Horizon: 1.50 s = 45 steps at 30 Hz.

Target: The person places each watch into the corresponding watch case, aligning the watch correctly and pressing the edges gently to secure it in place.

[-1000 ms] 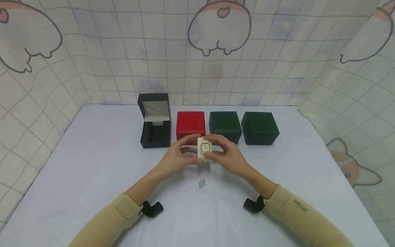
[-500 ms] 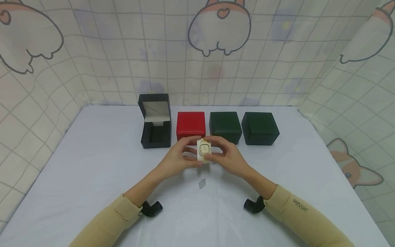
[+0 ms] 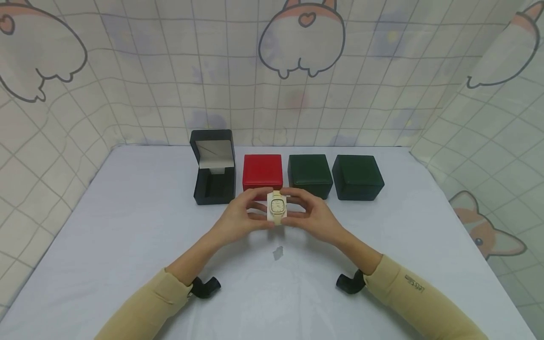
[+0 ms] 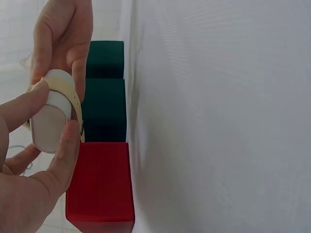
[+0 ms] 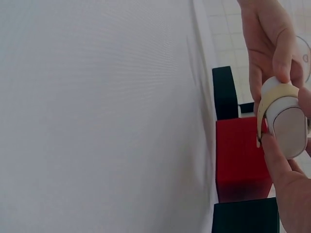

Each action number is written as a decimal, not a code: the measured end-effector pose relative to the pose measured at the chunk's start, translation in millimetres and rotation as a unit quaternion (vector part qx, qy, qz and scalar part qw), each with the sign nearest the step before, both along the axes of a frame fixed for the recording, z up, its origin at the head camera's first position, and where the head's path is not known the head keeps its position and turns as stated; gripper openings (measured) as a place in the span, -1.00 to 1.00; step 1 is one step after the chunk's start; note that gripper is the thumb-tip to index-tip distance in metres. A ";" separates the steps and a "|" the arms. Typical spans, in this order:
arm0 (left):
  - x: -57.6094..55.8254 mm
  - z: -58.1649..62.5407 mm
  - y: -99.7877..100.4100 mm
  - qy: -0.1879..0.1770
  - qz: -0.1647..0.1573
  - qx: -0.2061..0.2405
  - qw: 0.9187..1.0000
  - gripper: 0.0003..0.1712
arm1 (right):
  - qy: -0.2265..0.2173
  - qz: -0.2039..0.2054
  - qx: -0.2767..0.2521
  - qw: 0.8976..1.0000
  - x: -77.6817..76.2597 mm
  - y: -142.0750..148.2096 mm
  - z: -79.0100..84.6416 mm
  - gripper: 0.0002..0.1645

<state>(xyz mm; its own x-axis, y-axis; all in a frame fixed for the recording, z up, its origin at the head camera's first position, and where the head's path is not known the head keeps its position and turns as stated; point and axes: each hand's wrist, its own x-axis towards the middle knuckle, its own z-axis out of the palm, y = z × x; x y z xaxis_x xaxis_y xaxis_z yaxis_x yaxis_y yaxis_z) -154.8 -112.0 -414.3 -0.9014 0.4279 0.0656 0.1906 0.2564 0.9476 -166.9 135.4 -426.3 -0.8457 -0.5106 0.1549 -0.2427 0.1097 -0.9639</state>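
A wristwatch [image 3: 278,206] with a squarish gold-rimmed face and a cream strap is wrapped round a white cushion [image 4: 48,128]. Both hands hold it up over the table, dial toward the head camera. My left hand [image 3: 238,217] grips the cushion's left end between thumb and fingers. From the other side my right hand [image 3: 316,216] pinches the right end, thumb below and fingertips above. In the right wrist view the strap [image 5: 273,98] bends round the cushion, and its loose end hangs along one side.
Behind the hands stand an open black watch box [image 3: 215,184] with a pale lid lining, a closed red box [image 3: 262,170] and two closed dark green boxes [image 3: 310,169]. A small grey patch [image 3: 278,253] marks the white tablecloth [image 3: 127,226]. Patterned cloth walls [image 3: 238,104] enclose the table.
Both hands have shifted the watch slightly left and toward the person, and its dial now sits straighter. My right thumb has slid from the front of the strap to the cushion's lower right.
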 end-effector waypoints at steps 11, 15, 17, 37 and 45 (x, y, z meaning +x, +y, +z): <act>-0.7 0.7 -15.9 -0.010 0.023 -0.008 1.000 -0.08 | -0.002 0.020 -0.003 1.000 -0.4 3.5 5.1 -0.18; 0.6 2.3 -24.5 -0.012 0.033 -0.011 0.999 -0.08 | -0.009 0.018 0.007 1.000 -0.7 4.4 6.1 -0.20; 1.2 4.0 -28.6 -0.012 0.037 -0.014 0.999 -0.07 | -0.012 0.015 0.015 1.000 -0.7 5.0 6.4 -0.21; -12.7 16.1 -72.1 0.005 0.042 -0.012 0.999 -0.05 | 0.009 0.013 0.050 0.999 -7.2 11.9 0.9 -0.32; -26.0 17.0 -92.8 -0.014 0.056 -0.023 0.998 -0.04 | 0.008 0.025 0.046 0.999 -8.7 12.6 -0.1 -0.37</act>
<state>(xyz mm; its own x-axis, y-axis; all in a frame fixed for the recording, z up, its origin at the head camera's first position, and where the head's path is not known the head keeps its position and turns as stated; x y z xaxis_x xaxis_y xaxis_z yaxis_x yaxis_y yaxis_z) -180.8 -204.8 -397.2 -0.9452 0.3259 0.0223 0.1319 0.3182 0.9388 -175.7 148.0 -426.3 -0.8162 -0.5654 0.1193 -0.2658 0.1841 -0.9463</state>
